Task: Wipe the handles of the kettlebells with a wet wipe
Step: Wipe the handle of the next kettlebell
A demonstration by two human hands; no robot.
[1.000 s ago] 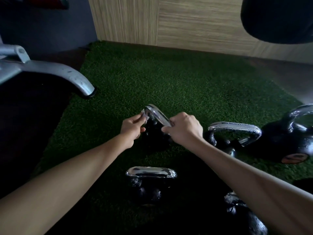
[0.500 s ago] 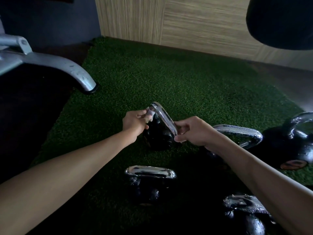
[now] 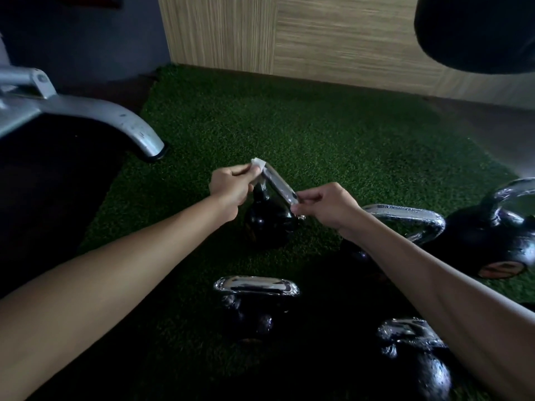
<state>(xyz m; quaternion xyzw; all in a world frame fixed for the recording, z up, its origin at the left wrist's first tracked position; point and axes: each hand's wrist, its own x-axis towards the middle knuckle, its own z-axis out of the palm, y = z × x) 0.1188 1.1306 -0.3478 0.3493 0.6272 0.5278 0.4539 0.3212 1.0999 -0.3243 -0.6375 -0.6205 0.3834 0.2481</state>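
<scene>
A grey metal machine leg (image 3: 121, 117) curves down to the green turf mat (image 3: 318, 134), well to the left of the grip. Next comes the left hand (image 3: 228, 188), its fingers curled and its thumb and fingertips pinching a white wet wipe (image 3: 258, 163) against the far, upper end of a chrome handle (image 3: 279, 185). That handle belongs to a small black kettlebell (image 3: 265, 224), whose round body sits on the turf directly below the two hands. The handle slants from the wipe down toward the right, where the right hand (image 3: 327, 206) pinches its near, lower end between thumb and curled fingers.

Nearer the person than the grip, between the forearms, stands a second kettlebell (image 3: 254, 316) with its chrome handle lying level. Just right of the gripping right hand, partly behind the wrist, a third kettlebell's wide handle (image 3: 411, 217) shows; its body is mostly hidden. Beyond it to the right is a larger kettlebell (image 3: 489, 241) with a round orange label low on its side. Another kettlebell (image 3: 419, 369) sits under the right forearm, near the bottom edge. High above and right of the grip hangs a dark rounded bag (image 3: 477, 33) in front of a wood-panelled wall (image 3: 333, 39).
</scene>
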